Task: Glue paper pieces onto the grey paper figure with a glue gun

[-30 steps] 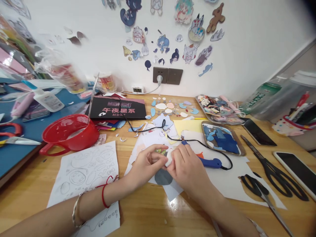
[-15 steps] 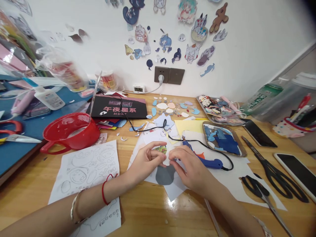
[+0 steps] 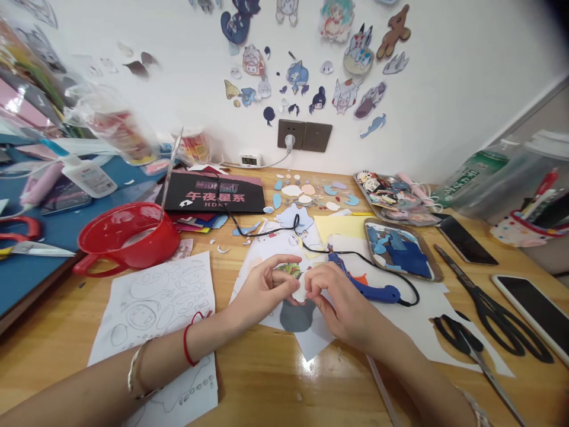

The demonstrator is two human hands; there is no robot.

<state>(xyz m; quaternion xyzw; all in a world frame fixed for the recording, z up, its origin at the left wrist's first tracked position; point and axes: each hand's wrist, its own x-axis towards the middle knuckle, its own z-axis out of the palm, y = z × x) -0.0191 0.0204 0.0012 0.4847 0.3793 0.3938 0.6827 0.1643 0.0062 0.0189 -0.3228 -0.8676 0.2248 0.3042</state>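
Between my two hands is a small white cut-out piece (image 3: pixel 301 289). My left hand (image 3: pixel 271 287) pinches its left side between thumb and fingers. From the right, my right hand (image 3: pixel 331 293) grips the same piece with curled fingertips, which cover part of it. Below lies a grey rounded shape (image 3: pixel 296 317) on white paper, and a green-patterned patch (image 3: pixel 290 270) shows behind my left fingers. A blue glue gun (image 3: pixel 377 293) with a black cord rests just beyond my right hand.
At left are a red pot (image 3: pixel 128 237) and a sheet of pencil drawings (image 3: pixel 151 308). Black scissors (image 3: pixel 493 314) and two phones lie at right. A tray of blue scraps (image 3: pixel 400 249) sits behind the glue gun; several small cut-outs (image 3: pixel 306 190) lie near the wall.
My right fingers have shifted slightly over the white piece and curled more, so less of it shows at the top. My left hand stays almost still.
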